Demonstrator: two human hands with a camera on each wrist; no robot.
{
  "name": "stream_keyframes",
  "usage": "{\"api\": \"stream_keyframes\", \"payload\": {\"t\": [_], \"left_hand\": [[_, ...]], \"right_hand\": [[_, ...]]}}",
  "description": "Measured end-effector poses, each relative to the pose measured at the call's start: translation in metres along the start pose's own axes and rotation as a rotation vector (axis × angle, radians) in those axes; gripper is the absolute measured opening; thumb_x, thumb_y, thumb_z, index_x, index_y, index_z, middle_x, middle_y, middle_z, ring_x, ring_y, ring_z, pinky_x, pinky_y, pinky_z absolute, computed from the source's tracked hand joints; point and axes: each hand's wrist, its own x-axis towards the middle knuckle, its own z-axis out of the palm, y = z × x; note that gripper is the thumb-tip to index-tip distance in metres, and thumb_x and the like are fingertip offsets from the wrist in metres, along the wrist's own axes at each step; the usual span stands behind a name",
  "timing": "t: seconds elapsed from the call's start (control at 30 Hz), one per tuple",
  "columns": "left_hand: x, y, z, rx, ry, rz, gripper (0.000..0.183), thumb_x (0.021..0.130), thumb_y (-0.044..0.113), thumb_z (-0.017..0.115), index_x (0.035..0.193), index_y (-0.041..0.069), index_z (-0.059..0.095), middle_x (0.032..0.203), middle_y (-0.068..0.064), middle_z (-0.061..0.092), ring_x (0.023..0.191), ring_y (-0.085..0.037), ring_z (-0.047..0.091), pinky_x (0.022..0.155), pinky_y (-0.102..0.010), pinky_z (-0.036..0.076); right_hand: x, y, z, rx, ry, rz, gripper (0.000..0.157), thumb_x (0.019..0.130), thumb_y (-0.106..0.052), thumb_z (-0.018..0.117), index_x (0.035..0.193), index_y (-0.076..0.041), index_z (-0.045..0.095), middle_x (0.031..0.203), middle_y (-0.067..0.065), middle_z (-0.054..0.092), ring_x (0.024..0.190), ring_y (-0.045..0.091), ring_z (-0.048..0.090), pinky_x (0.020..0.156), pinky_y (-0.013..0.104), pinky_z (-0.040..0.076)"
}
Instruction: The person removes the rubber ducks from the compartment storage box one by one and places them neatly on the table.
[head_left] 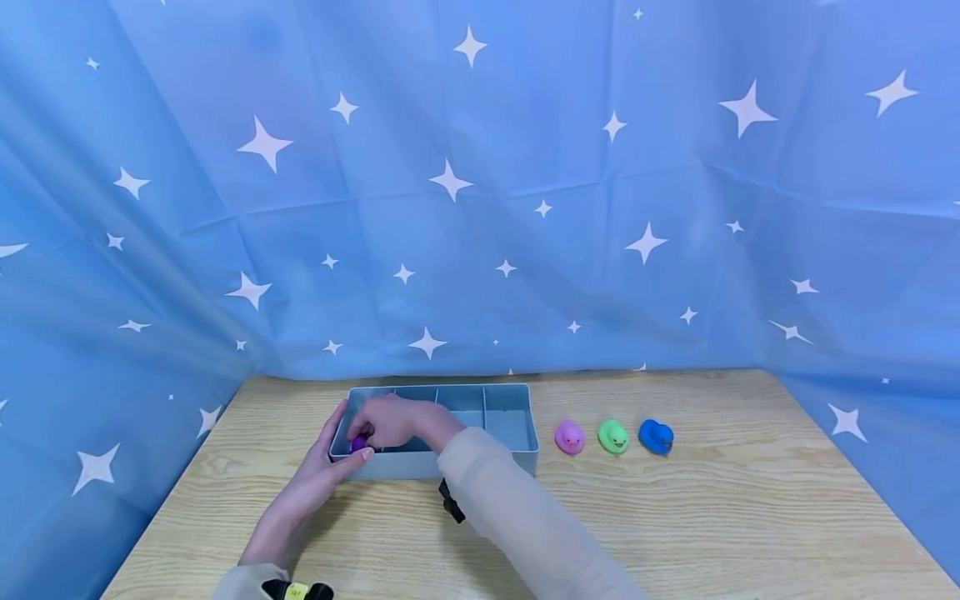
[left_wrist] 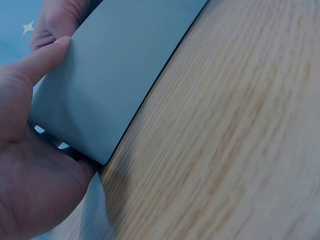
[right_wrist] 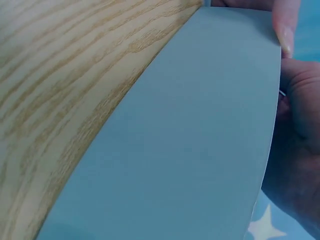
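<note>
A grey-blue divided box [head_left: 405, 468] stands on the table. My left hand [head_left: 313, 477] grips its left end, thumb over the front rim and fingers along the side. Reaching across it, my right hand [head_left: 393, 421] is down in the leftmost compartment. Its bent fingers hold a small purple toy duck [head_left: 358, 442], mostly hidden by the hand. In the left wrist view the left thumb lies at the rim of the box [left_wrist: 115, 75]. The right wrist view shows the front wall of the box [right_wrist: 175, 130], with the right hand [right_wrist: 302, 115] partly behind its rim.
Right of the box, a pink duck [head_left: 570, 437], a green duck [head_left: 614, 436] and a blue duck [head_left: 656, 436] sit in a row on the wooden table [head_left: 720, 517]. A blue curtain with white stars [head_left: 525, 167] hangs behind and at both sides.
</note>
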Motion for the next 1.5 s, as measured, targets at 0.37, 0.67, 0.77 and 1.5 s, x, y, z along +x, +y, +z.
{"api": "stream_keyframes", "payload": {"t": [0.37, 0.67, 0.77, 1.5], "left_hand": [[0.001, -0.001, -0.001, -0.004, -0.004, -0.002, 0.098, 0.1, 0.03, 0.069, 0.167, 0.026, -0.002, 0.171, -0.017, -0.004, 0.153, -0.045, 0.009, 0.119, -0.065, 0.015], [0.0, 0.002, 0.001, 0.0, -0.007, -0.025, 0.099, 0.099, 0.033, 0.069, 0.166, 0.027, -0.003, 0.171, -0.018, -0.004, 0.153, -0.046, 0.01, 0.12, -0.064, 0.014], [0.0, 0.002, 0.002, 0.005, -0.008, -0.015, 0.099, 0.1, 0.032, 0.069, 0.167, 0.025, -0.003, 0.171, -0.019, -0.003, 0.153, -0.046, 0.012, 0.12, -0.064, 0.016], [0.001, -0.001, 0.001, 0.018, 0.011, -0.005, 0.096, 0.101, 0.027, 0.068, 0.167, 0.024, -0.002, 0.171, -0.018, 0.001, 0.154, -0.045, 0.002, 0.117, -0.072, 0.009]], "right_hand": [[-0.002, 0.003, 0.001, 0.155, 0.04, -0.047, 0.03, 0.099, -0.003, 0.066, 0.128, -0.002, 0.071, 0.111, 0.001, 0.075, 0.092, 0.0, 0.066, 0.079, 0.012, 0.051], [-0.007, 0.005, 0.0, 0.254, 0.104, -0.013, 0.029, 0.098, -0.006, 0.07, 0.126, -0.001, 0.072, 0.104, -0.001, 0.073, 0.086, 0.0, 0.064, 0.074, 0.014, 0.052], [-0.008, 0.005, 0.0, 0.271, 0.135, 0.015, 0.031, 0.098, -0.01, 0.072, 0.128, -0.004, 0.071, 0.105, -0.002, 0.072, 0.086, 0.001, 0.063, 0.073, 0.014, 0.052], [-0.033, 0.008, -0.014, 0.483, 0.366, 0.081, 0.037, 0.091, -0.016, 0.08, 0.127, -0.008, 0.073, 0.108, -0.004, 0.069, 0.091, 0.007, 0.064, 0.075, 0.02, 0.056]]}}
